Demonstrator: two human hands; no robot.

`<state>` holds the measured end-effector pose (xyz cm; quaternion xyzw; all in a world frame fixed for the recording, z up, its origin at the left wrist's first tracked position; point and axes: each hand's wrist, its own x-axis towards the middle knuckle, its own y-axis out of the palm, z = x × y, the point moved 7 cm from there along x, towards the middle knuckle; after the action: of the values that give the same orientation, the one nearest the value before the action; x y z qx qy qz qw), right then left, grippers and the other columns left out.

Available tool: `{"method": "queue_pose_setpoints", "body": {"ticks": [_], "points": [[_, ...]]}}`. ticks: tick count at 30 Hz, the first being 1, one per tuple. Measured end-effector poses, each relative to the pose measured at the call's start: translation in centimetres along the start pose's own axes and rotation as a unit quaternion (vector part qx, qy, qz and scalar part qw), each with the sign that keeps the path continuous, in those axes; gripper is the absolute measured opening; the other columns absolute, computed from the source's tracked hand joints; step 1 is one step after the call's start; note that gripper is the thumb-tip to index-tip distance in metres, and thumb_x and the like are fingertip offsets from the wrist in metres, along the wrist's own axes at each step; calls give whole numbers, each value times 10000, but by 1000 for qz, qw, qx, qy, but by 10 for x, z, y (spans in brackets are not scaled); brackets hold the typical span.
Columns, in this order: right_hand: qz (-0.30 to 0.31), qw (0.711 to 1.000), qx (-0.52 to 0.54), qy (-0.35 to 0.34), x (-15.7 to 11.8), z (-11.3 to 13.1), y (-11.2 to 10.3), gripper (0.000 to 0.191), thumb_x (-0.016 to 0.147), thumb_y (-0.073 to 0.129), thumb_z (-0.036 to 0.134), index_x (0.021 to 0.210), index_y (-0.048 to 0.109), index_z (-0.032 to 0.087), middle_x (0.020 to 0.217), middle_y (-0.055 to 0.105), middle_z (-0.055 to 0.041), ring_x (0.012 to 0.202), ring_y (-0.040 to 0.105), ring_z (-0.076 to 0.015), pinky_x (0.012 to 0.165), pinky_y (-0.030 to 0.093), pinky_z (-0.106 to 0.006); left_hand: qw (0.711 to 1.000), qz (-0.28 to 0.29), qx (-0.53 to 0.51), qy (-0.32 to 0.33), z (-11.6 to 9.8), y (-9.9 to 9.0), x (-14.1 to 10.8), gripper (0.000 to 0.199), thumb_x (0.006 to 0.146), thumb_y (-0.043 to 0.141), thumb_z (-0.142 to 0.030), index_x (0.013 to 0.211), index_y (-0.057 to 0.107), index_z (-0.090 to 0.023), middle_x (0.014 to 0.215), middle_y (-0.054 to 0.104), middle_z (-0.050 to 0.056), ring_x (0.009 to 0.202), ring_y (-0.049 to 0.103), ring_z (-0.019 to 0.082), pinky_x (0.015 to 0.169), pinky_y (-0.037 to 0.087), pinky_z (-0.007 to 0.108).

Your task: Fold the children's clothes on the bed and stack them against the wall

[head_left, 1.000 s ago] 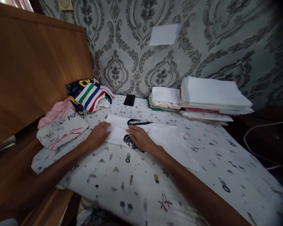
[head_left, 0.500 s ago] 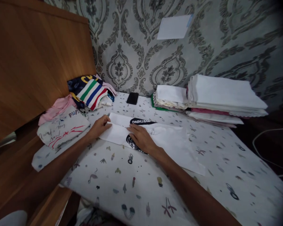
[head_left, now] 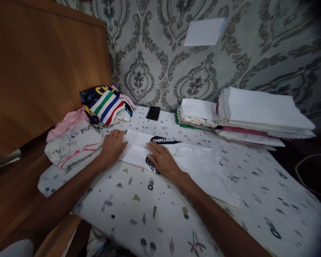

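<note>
A white T-shirt (head_left: 200,167) with black print and white lettering lies folded lengthwise into a long strip on the patterned sheet (head_left: 139,217). Its edges meet along the middle, and the wider end spreads toward the right. My left hand (head_left: 112,147) rests on the strip's left end, palm down, fingers stretched out. Across the printed part lies my right hand (head_left: 164,160), flat with fingers apart, covering some of the black design. Neither hand grips the cloth.
Crumpled clothes (head_left: 107,107) and a pale printed shirt (head_left: 75,146) lie at left beside a wooden panel (head_left: 50,64). Near the patterned wall sit a black flat object (head_left: 153,113), a smaller folded stack (head_left: 199,109) and a taller white stack (head_left: 264,109).
My left hand has gone from pinching the shirt's left end to lying flat on it. The right hand stays about where it was on the cloth. The view has shifted slightly.
</note>
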<state>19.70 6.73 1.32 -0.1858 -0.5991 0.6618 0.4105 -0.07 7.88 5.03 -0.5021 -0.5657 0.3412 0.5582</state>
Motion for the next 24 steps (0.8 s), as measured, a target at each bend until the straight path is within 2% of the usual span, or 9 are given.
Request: {"method": "queue_pose_setpoints", "body": {"ticks": [2, 4, 6, 8, 10, 14, 18, 21, 24], "points": [[12, 1000, -6, -10, 0, 2, 2, 526, 1046, 300, 392, 1494, 443, 157, 1551, 435, -148, 1463, 363, -265, 1172, 326, -526, 994, 1, -25, 108, -24, 7, -5, 411, 992, 414, -343, 1351, 495, -160, 1441, 524, 173, 1367, 450, 294, 1108, 373, 454], [28, 999, -11, -24, 0, 5, 5, 528, 1047, 292, 404, 1490, 452, 165, 1550, 440, -134, 1478, 337, -255, 1192, 291, -526, 976, 43, -54, 208, -45, 22, -13, 509, 1027, 322, -429, 1450, 421, -163, 1566, 411, 151, 1474, 326, 251, 1179, 294, 418], [36, 999, -14, -32, -1, 5, 6, 529, 1046, 293, 403, 1494, 449, 169, 1553, 436, -130, 1484, 324, -250, 1200, 274, -525, 962, 101, -51, 248, -52, 41, -19, 660, 1017, 258, -565, 1529, 321, -152, 1628, 301, 146, 1527, 211, 239, 1217, 213, 417], [39, 999, -14, -35, -1, 4, 7, 530, 1044, 298, 408, 1503, 436, 181, 1564, 418, -122, 1489, 314, -247, 1203, 269, -522, 959, 147, -31, 239, -48, 56, -20, 810, 979, 219, -673, 1564, 249, -113, 1643, 239, 170, 1540, 159, 254, 1233, 150, 436], [41, 999, -12, -33, -1, 3, 7, 536, 1044, 296, 425, 1509, 426, 192, 1575, 402, -112, 1494, 301, -243, 1209, 259, -518, 964, 162, -14, 210, -36, 62, -17, 885, 954, 196, -719, 1571, 225, -86, 1645, 204, 187, 1544, 137, 268, 1238, 106, 455], [56, 998, -2, -22, -2, 5, 8, 559, 1046, 278, 447, 1517, 409, 174, 1588, 377, -117, 1501, 286, -241, 1222, 234, -508, 971, 164, -1, 172, -19, 59, -10, 871, 957, 167, -715, 1578, 220, -105, 1654, 172, 175, 1545, 127, 274, 1230, 97, 489], [62, 998, 0, 2, -2, 6, 0, 589, 1042, 284, 462, 1531, 382, 149, 1598, 351, -131, 1511, 258, -242, 1230, 217, -499, 970, 166, -4, 176, -17, 56, -8, 838, 966, 173, -698, 1583, 208, -131, 1655, 179, 163, 1543, 144, 276, 1223, 113, 498], [28, 997, -30, 67, -4, -12, -18, 600, 1046, 260, 444, 1540, 355, 116, 1615, 309, -143, 1524, 215, -244, 1238, 178, -509, 972, 163, -5, 170, -17, 57, -9, 839, 963, 186, -699, 1583, 212, -135, 1655, 188, 157, 1539, 154, 290, 1219, 128, 510], [25, 981, -59, 182, -12, -47, -30, 602, 1044, 273, 437, 1542, 347, 109, 1623, 287, -147, 1528, 195, -266, 1233, 152, -543, 973, 164, -1, 163, -16, 57, -10, 834, 959, 203, -704, 1582, 226, -150, 1656, 195, 145, 1537, 163, 299, 1217, 151, 512]]}}
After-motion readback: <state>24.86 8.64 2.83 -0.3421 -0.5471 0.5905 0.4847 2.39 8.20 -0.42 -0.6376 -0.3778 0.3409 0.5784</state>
